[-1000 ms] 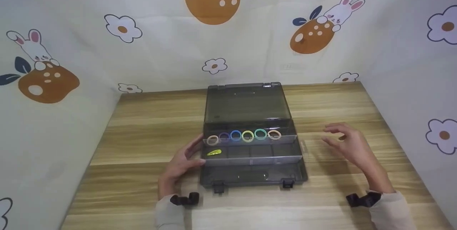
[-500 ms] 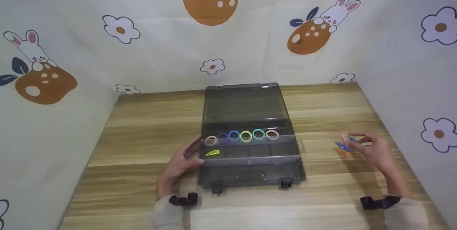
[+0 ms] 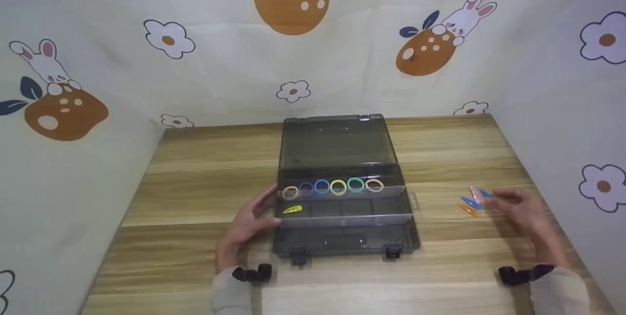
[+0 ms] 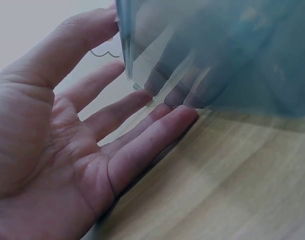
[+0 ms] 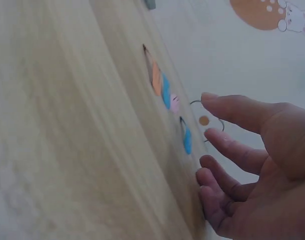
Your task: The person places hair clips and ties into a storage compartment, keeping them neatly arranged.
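A dark see-through organizer box (image 3: 342,235) stands with its lid raised. My left hand (image 3: 249,224) is at its left side; in the left wrist view that hand's extended fingers (image 4: 152,135) touch the box wall (image 4: 232,60). A yellow hair clip (image 3: 293,209) lies in the middle row's left compartment. Several coloured hair ties, one of them yellow (image 3: 338,187), stand along the back divider. Close to the small hair clips is my right hand (image 3: 521,210), thumb and fingers apart and nothing between them in the right wrist view. Those clips include orange (image 3: 468,210), blue (image 3: 471,202) and pink (image 3: 475,194) ones.
The box sits mid-table on a wooden tabletop (image 3: 195,197). Its raised lid (image 3: 337,143) leans towards the back. A printed cloth (image 3: 220,75) with rabbits and flowers hangs behind the table and along both sides.
My right hand has moved right, from beside the box to the hair clips, then slightly farther right, showing more of them. My left hand has stayed at the box.
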The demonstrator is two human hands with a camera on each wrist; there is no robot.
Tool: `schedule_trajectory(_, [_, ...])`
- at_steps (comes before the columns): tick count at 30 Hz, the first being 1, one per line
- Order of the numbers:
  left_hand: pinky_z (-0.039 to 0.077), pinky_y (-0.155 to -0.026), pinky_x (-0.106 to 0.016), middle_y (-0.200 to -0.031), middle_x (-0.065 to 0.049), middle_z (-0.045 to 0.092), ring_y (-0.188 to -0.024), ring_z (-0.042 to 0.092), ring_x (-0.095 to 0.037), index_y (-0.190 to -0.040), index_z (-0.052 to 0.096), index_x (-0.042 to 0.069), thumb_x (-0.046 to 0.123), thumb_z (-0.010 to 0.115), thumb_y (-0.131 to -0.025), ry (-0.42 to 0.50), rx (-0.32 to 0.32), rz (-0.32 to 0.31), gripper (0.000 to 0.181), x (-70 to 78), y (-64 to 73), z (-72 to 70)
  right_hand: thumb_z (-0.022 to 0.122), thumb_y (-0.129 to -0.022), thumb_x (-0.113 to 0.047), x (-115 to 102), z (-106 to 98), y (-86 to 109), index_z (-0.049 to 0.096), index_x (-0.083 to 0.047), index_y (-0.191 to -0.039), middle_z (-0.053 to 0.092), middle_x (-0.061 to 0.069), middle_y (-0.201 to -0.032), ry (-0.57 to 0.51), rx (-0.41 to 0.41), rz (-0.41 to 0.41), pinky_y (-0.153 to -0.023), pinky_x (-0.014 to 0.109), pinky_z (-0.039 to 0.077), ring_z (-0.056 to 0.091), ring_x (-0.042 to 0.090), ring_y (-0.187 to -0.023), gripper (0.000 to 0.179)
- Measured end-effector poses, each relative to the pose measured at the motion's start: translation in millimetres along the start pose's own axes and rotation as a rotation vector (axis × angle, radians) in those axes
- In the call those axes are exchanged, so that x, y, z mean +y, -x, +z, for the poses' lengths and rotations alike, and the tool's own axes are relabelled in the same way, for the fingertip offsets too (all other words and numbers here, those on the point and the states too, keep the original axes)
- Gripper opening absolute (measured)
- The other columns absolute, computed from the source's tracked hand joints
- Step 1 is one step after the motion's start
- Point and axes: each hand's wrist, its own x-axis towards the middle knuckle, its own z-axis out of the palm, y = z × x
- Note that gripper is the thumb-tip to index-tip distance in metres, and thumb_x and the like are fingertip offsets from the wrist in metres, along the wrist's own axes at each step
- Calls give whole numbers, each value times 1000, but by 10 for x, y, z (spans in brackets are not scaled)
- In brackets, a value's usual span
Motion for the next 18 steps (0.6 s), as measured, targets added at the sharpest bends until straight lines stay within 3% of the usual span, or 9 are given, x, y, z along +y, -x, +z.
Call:
schedule_trajectory(5, [38, -114, -20, -164, -19, 29, -150, 31, -39, -157, 28, 5, 1, 76, -83, 1, -10, 18, 89, 18, -1, -21, 70, -90, -51, -26, -48, -45, 44, 6, -143, 39, 35, -150, -30, -18, 92, -100, 44, 44, 41, 48, -133, 82])
schedule_trajectory(7, [38, -114, -21, -163, -20, 29, -149, 32, -40, -157, 28, 5, 1, 76, -83, -1, -12, 30, 89, 16, 0, -23, 71, -88, -53, -45, -58, -59, 46, 5, -143, 40, 34, -150, -26, -24, 104, -100, 48, 44, 42, 48, -133, 83])
schedule_trajectory(10, [38, -115, -22, -163, -19, 29, -149, 32, -40, -158, 27, 5, 2, 76, -83, -6, -24, 31, 89, 17, -4, -20, 73, -87, -50, -63, -53, -56, 51, 4, -139, 51, 32, -143, 9, -17, 92, -89, 36, 49, 55, 41, -121, 78])
schedule_trajectory(13, [38, -114, -20, -163, -20, 30, -149, 32, -39, -158, 27, 6, 3, 76, -84, -10, -24, 22, 89, 23, -5, -11, 75, -87, -44, -82, -34, -41, 57, 6, -132, 66, 26, -122, 39, -2, 83, -73, 25, 49, 63, 25, -98, 70])
schedule_trajectory(18, [38, -113, -17, -163, -19, 30, -150, 31, -38, -157, 27, 5, 1, 75, -83, 13, -15, 6, 88, 30, -11, 7, 77, -87, -35, -120, 10, -13, 60, 11, -124, 73, 10, -100, 35, 31, 45, -61, 26, 52, 60, 11, -76, 61])
